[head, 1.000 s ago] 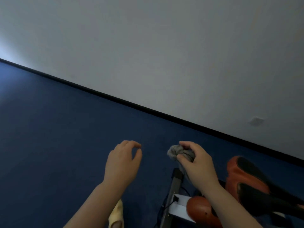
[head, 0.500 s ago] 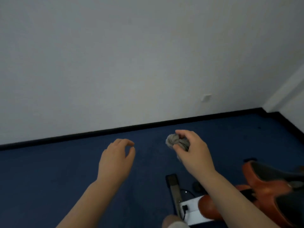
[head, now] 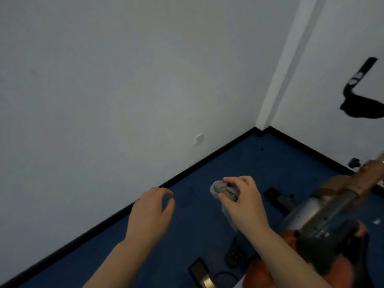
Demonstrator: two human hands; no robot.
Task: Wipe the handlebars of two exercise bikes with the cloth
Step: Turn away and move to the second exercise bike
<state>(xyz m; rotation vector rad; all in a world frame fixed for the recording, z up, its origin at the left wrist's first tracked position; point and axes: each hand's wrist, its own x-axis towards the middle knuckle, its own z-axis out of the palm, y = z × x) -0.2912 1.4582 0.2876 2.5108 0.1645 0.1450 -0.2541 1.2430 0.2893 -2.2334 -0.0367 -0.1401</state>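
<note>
A bunched grey cloth (head: 221,190) is pinched in my right hand (head: 245,202), held in the air over the blue floor. Beside it my left hand (head: 150,213) hovers empty, its fingers curled and slightly apart. At the lower right stands an orange exercise bike (head: 332,221) with a metal frame tube rising to the right and a black part below it. A black handlebar (head: 359,88) shows against the wall at the upper right. Both hands are left of the bike and touch none of it.
White walls meet at a corner (head: 259,129) with a black skirting board. A white wall socket (head: 198,139) sits low on the left wall. The bike's black base foot (head: 276,195) and a pedal (head: 200,269) lie on the blue carpet (head: 239,163).
The view has swung to the right, bringing the room corner, the bike frame and a handlebar into sight. Both hands keep the same pose, cloth still in the right one.
</note>
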